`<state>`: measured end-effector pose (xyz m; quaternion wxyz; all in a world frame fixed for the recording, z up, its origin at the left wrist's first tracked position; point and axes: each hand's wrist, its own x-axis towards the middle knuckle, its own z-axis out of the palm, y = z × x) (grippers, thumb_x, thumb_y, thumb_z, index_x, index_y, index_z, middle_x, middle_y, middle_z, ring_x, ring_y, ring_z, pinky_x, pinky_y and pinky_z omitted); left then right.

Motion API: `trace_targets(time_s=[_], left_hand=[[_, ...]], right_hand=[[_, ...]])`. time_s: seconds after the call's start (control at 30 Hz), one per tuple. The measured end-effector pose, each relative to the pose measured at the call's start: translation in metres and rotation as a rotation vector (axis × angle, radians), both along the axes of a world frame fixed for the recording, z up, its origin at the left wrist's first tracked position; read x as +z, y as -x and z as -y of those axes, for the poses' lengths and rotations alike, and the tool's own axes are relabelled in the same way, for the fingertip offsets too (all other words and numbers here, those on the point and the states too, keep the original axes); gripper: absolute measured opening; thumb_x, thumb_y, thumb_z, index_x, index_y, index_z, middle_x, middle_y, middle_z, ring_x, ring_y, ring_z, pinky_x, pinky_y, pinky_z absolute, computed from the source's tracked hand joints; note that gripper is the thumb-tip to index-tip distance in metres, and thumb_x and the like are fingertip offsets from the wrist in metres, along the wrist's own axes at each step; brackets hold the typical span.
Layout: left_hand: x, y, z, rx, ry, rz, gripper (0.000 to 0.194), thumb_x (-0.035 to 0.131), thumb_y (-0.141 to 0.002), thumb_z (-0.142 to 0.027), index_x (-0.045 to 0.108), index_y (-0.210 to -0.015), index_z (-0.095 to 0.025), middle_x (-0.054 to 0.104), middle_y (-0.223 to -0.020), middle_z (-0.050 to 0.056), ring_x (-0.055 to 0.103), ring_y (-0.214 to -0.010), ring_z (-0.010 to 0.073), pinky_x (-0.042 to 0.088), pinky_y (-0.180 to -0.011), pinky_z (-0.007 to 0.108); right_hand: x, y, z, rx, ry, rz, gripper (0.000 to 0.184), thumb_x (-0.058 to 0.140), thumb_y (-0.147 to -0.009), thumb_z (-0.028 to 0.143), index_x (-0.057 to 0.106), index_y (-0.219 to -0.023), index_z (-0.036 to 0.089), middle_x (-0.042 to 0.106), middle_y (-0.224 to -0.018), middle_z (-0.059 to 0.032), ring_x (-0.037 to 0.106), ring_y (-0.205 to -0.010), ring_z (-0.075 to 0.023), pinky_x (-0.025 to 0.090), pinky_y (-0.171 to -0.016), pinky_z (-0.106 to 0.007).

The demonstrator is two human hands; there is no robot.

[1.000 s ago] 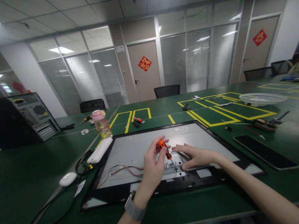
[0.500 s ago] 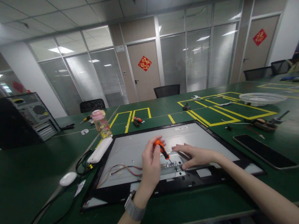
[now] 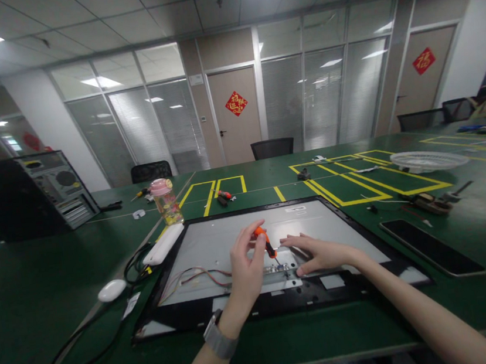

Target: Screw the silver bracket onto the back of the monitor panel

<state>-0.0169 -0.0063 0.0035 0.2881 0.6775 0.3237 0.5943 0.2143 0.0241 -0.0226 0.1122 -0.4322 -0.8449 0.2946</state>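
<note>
A flat display panel [image 3: 332,224] with a black frame lies back side up on the green table. My left hand [image 3: 246,264] grips an orange and black screwdriver [image 3: 265,242], tilted, its tip down at the metal bracket [image 3: 286,256] near the panel's lower middle. What the tip sits on is too small to make out. Fingers spread, my right hand [image 3: 320,252] rests on the bracket's right side and holds nothing. Thin coloured wires [image 3: 205,274] run over the panel left of my left hand.
Left of the panel are a white power strip [image 3: 163,245], a white mouse-like object [image 3: 111,290], black cables and a pink-lidded bottle [image 3: 166,202]. A computer case [image 3: 27,196] stands far left. On the right lie a dark phone [image 3: 430,246] and a white oval frame [image 3: 427,160].
The screwdriver handle and the fingers of my left hand have shifted slightly around it. My right hand stays in place on the bracket.
</note>
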Motion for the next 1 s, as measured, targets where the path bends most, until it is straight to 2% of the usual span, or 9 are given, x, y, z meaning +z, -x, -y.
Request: trace_targets(time_s=[0.07,0.17,0.33,0.47,0.67,0.87,1.0], left_hand=[[-0.0016,0.0002,-0.0010,0.066,-0.036,-0.041,0.024,0.057,-0.087,-0.029,0.064,-0.108,-0.021,0.066,-0.089,0.004,0.064,-0.080,0.0146,0.052,-0.073,0.025],[-0.0041,-0.0004,-0.0021,0.082,-0.076,-0.065,0.023,0.060,-0.085,-0.027,0.065,-0.107,-0.022,0.066,-0.088,0.003,0.064,-0.078,0.0139,0.052,-0.074,0.025],[-0.0043,-0.0018,0.0004,-0.015,-0.086,-0.066,0.024,0.056,-0.088,-0.026,0.063,-0.111,-0.022,0.067,-0.097,0.005,0.065,-0.087,0.0154,0.051,-0.081,0.027],[-0.0019,-0.0017,0.0025,-0.132,-0.033,-0.041,0.030,0.047,-0.093,-0.027,0.056,-0.121,-0.021,0.065,-0.108,0.008,0.065,-0.090,0.0158,0.051,-0.083,0.029],[-0.0006,0.0002,-0.0025,0.060,-0.117,-0.025,0.023,0.063,-0.083,-0.026,0.067,-0.104,-0.021,0.057,-0.089,0.003,0.058,-0.081,0.0145,0.049,-0.078,0.027],[-0.0007,-0.0006,-0.0026,-0.052,-0.042,0.006,0.030,0.050,-0.090,-0.023,0.059,-0.119,-0.022,0.060,-0.099,0.005,0.060,-0.090,0.0150,0.048,-0.082,0.027],[-0.0003,-0.0010,-0.0027,0.007,-0.061,-0.011,0.022,0.058,-0.085,-0.026,0.066,-0.106,-0.021,0.059,-0.091,0.003,0.059,-0.083,0.0140,0.048,-0.076,0.024]], right_hand=[[-0.0001,-0.0001,-0.0001,-0.002,-0.001,0.007,0.084,0.063,-0.074,0.064,0.034,-0.142,0.024,0.029,-0.152,-0.0077,0.016,-0.142,-0.0314,0.003,-0.118,-0.049],[-0.0005,-0.0002,-0.0002,-0.002,0.001,0.009,0.084,0.063,-0.074,0.063,0.034,-0.142,0.025,0.028,-0.153,-0.0076,0.015,-0.142,-0.0312,0.003,-0.118,-0.049],[0.0002,0.0005,0.0003,0.004,-0.004,-0.002,0.082,0.063,-0.074,0.063,0.036,-0.141,0.025,0.029,-0.152,-0.0081,0.018,-0.142,-0.0301,0.003,-0.117,-0.049],[-0.0002,0.0010,-0.0004,0.010,-0.012,0.000,0.084,0.063,-0.075,0.062,0.034,-0.142,0.022,0.028,-0.152,-0.0108,0.019,-0.141,-0.0308,0.002,-0.117,-0.051],[-0.0030,0.0000,-0.0016,0.001,-0.019,0.015,0.084,0.063,-0.075,0.062,0.034,-0.142,0.023,0.028,-0.152,-0.0101,0.018,-0.141,-0.0310,0.004,-0.117,-0.051],[-0.0017,-0.0003,-0.0019,0.013,-0.019,0.004,0.083,0.064,-0.075,0.061,0.034,-0.142,0.023,0.029,-0.152,-0.0094,0.018,-0.142,-0.0302,0.004,-0.117,-0.050],[-0.0019,-0.0002,-0.0017,0.008,-0.019,0.008,0.083,0.064,-0.075,0.062,0.035,-0.142,0.021,0.028,-0.152,-0.0103,0.019,-0.141,-0.0308,0.003,-0.117,-0.050]])
